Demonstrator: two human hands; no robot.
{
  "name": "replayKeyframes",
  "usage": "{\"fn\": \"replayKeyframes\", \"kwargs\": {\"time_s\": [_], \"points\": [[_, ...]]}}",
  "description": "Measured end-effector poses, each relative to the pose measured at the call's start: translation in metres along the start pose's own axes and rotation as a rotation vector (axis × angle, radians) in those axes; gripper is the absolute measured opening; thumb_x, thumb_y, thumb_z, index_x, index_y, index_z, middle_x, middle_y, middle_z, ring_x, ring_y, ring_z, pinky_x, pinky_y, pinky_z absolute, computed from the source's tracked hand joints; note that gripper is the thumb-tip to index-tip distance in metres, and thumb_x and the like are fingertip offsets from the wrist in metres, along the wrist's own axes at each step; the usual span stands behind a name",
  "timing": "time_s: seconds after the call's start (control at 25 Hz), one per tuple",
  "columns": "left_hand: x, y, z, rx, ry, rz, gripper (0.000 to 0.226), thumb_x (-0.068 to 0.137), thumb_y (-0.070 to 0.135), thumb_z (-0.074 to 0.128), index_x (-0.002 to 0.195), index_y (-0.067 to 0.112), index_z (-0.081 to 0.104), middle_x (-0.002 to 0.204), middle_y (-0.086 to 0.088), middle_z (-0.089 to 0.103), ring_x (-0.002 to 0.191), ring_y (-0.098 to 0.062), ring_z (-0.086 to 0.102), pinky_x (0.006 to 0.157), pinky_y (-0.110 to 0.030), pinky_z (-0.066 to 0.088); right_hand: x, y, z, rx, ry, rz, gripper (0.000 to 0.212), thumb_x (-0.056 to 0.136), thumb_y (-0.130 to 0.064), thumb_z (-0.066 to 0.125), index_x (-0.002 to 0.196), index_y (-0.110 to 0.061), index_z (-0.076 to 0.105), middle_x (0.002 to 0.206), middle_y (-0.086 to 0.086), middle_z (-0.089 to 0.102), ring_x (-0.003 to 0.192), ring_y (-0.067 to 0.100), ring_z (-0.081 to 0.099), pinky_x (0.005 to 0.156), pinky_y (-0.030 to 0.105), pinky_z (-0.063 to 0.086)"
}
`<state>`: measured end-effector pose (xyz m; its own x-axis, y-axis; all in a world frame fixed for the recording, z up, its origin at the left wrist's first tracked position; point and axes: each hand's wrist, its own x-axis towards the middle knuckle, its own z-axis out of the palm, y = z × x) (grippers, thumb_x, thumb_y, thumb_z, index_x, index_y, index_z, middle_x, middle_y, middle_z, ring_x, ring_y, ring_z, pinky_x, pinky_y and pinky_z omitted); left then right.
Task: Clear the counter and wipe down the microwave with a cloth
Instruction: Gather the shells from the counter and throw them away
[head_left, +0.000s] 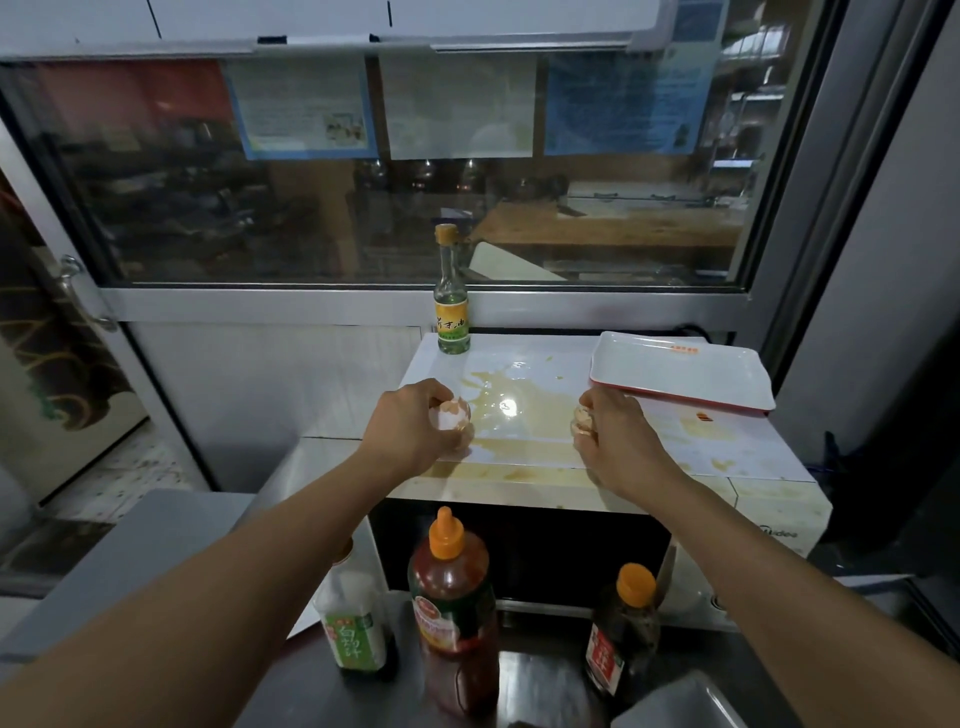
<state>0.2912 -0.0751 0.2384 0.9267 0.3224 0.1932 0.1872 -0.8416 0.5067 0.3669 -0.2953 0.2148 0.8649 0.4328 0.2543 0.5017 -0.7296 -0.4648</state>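
A white microwave (779, 519) stands on the steel counter, its top (535, 374) smeared with yellowish egg spill (498, 410). My left hand (410, 421) grips a broken eggshell half (453, 415) above the top's left part. My right hand (618, 431) holds another eggshell piece (583, 423) near the middle right. No cloth is in view.
A small glass bottle (452, 306) with a yellow label stands at the microwave top's back left. A white tray with a red rim (685, 371) lies at its back right. In front of the microwave stand three bottles: white-green (353, 623), red sauce (454, 613), dark sauce (623, 629).
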Motion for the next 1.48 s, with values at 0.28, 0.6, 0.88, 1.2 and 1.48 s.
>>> {"fn": "replayKeyframes", "kwargs": {"time_s": [0.28, 0.6, 0.88, 1.2, 1.48], "points": [[0.005, 0.002, 0.011, 0.074, -0.071, -0.041, 0.054, 0.068, 0.031, 0.081, 0.116, 0.017, 0.061, 0.112, -0.002, 0.065, 0.099, -0.018, 0.059, 0.075, -0.025, 0.046, 0.001, 0.002, -0.002, 0.040, -0.003, -0.032, 0.018, 0.087, -0.006, 0.047, 0.091, -0.016, 0.032, 0.093, 0.005, 0.043, 0.089, 0.022, 0.041, 0.081, 0.040, 0.043], [0.002, -0.001, 0.013, 0.083, -0.011, -0.012, 0.053, 0.070, 0.033, 0.079, 0.117, 0.018, 0.061, 0.113, -0.001, 0.065, 0.086, -0.012, 0.052, 0.069, -0.021, 0.038, -0.009, -0.001, -0.013, 0.035, 0.060, -0.038, 0.014, 0.089, -0.005, 0.048, 0.103, -0.006, 0.047, 0.106, 0.005, 0.050, 0.097, 0.022, 0.048, 0.080, 0.034, 0.042], [-0.011, 0.014, -0.004, 0.025, -0.012, 0.097, 0.052, 0.074, 0.036, 0.075, 0.121, 0.018, 0.060, 0.118, -0.001, 0.065, 0.092, -0.015, 0.057, 0.071, -0.021, 0.039, -0.026, -0.021, -0.021, 0.021, 0.080, 0.002, 0.031, 0.091, -0.010, 0.052, 0.121, -0.009, 0.043, 0.124, 0.007, 0.048, 0.108, 0.021, 0.048, 0.085, 0.029, 0.040], [-0.047, 0.021, -0.030, -0.029, -0.054, 0.324, 0.049, 0.076, 0.029, 0.074, 0.122, 0.016, 0.060, 0.123, -0.004, 0.063, 0.109, -0.022, 0.058, 0.083, -0.023, 0.042, -0.088, -0.063, -0.030, -0.058, 0.201, 0.100, 0.030, 0.089, -0.009, 0.054, 0.118, -0.009, 0.045, 0.115, 0.007, 0.050, 0.104, 0.023, 0.048, 0.079, 0.030, 0.038], [-0.105, 0.006, -0.044, -0.118, -0.210, 0.530, 0.050, 0.074, 0.023, 0.076, 0.121, 0.015, 0.060, 0.123, -0.007, 0.063, 0.109, -0.025, 0.058, 0.080, -0.023, 0.041, -0.179, -0.116, -0.020, -0.142, 0.332, 0.285, 0.034, 0.088, -0.008, 0.056, 0.120, -0.006, 0.046, 0.119, 0.012, 0.051, 0.105, 0.026, 0.050, 0.074, 0.022, 0.031]]}}
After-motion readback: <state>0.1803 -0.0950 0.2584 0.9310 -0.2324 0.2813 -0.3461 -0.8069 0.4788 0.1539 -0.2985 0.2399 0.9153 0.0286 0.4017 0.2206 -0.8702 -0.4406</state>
